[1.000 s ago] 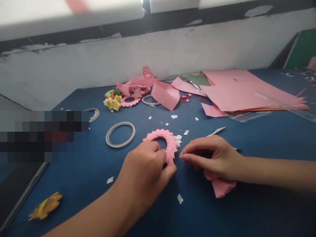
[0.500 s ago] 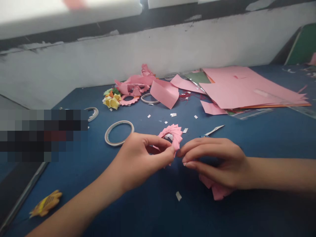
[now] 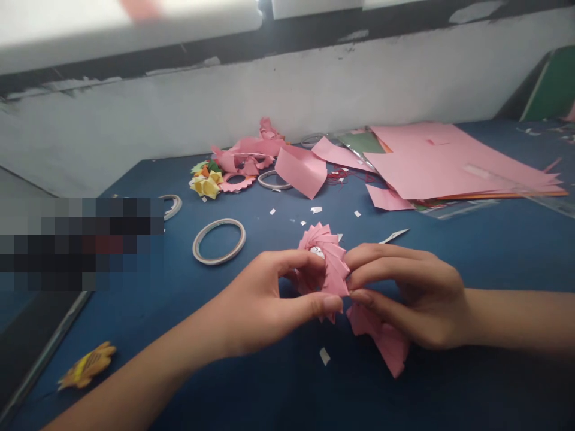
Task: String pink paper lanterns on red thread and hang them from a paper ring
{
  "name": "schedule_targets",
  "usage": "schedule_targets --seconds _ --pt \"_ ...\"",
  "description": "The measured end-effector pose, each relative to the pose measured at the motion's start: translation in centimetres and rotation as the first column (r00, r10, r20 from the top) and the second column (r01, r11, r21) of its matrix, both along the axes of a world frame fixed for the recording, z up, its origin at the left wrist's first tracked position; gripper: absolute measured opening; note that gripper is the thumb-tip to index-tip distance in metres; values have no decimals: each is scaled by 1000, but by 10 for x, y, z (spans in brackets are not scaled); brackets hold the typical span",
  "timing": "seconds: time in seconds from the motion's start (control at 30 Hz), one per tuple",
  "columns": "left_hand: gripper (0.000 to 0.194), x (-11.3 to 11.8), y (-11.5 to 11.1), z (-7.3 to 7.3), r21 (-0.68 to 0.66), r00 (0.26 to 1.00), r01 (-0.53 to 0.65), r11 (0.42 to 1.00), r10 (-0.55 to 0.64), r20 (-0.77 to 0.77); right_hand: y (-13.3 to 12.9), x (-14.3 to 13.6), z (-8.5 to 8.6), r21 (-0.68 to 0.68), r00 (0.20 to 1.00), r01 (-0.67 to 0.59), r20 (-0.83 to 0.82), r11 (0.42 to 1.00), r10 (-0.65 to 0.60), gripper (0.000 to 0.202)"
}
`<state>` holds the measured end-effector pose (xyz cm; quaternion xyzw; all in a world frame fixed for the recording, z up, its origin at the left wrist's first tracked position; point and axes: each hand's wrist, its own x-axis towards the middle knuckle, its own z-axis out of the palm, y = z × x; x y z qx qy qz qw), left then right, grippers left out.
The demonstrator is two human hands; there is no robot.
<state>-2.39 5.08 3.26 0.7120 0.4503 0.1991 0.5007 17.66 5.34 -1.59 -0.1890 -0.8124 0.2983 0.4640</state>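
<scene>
A pink folded-paper ring (image 3: 333, 263) with pointed, overlapping pleats stands tilted in front of me, raised a little over the table. My left hand (image 3: 274, 293) is closed on its near left side, thumb in front and index finger at the opening. My right hand (image 3: 404, 293) has its fingertips pinched together against the right edge of the ring; any small piece between them is hidden. Just below my right fingers lies another piece of pink folded paper (image 3: 384, 341), partly covered by the hand.
Behind the hands are a roll of tape (image 3: 219, 242), scissors (image 3: 395, 236) half hidden, and small white scraps (image 3: 317, 209). Pink paper sheets (image 3: 426, 161) lie at the back right, folded yellow paper pieces (image 3: 209, 184) at the back left. A small orange-brown figure (image 3: 87, 366) lies near left.
The ring has moved slightly right and turned, showing more of its face. My right fingertips now touch its edge. The pink piece below my right hand shows more.
</scene>
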Motion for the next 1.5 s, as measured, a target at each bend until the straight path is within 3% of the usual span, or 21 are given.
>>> schedule_targets --seconds 0.1,0.2,0.27,0.33,0.37,0.43,0.57,0.67,0.87,1.03,1.13,1.2,1.3,1.4,1.47,1.5 --pt "6 1 -2 -1 102 998 -14 995 21 -67 1 0 -2 -17 998 57 -27 998 -57 14" --pt "4 -2 -1 -10 355 981 18 935 51 -185 2 1 -5 -102 989 140 -29 985 -144 7" --pt "4 -4 1 -18 599 918 147 787 116 -378 3 2 -6 -174 982 184 -14 967 -189 6" --pt "9 -6 3 -24 748 803 324 579 248 -541 4 2 -7 -223 979 197 -14 955 -205 9" --pt "10 -7 4 -26 772 754 394 499 306 -582 4 2 -8 -244 979 191 -16 951 -201 10" --pt "12 -7 5 -28 779 701 467 419 362 -614 5 2 -9 -292 982 175 -16 940 -188 14" --pt "11 -7 4 -27 771 670 506 386 387 -634 8 1 -10 -355 982 177 3 918 -188 20" --pt "14 -6 3 -29 801 684 517 303 417 -599 10 -1 -9 -313 981 186 11 931 -193 17" --pt "17 -2 3 -35 850 712 512 126 491 -502 11 -2 -9 -76 992 83 100 994 -75 7" --pt "16 0 -2 -35 850 743 525 38 466 -480 11 -4 -12 -77 989 119 92 990 -112 7" --pt "16 -1 -19 -31 865 806 501 -11 369 -462 12 -5 -13 -82 991 113 79 990 -106 9" --pt "19 -2 -33 -24 894 853 447 30 286 -436 12 -5 -13 -88 992 111 69 990 -105 11" --pt "10 -4 -43 -10 952 877 287 104 373 -305 13 -5 -13 -88 994 103 34 991 -100 13" --pt "24 -6 -33 -2 935 877 160 317 389 -282 13 -4 -14 -3 997 82 -5 997 -82 17" --pt "10 -7 -22 -5 849 845 266 456 313 -433 11 -3 -14 56 997 71 16 996 -72 18" --pt "16 -7 -18 -9 827 816 311 468 314 -485 10 -2 -14 75 996 76 38 994 -79 17"
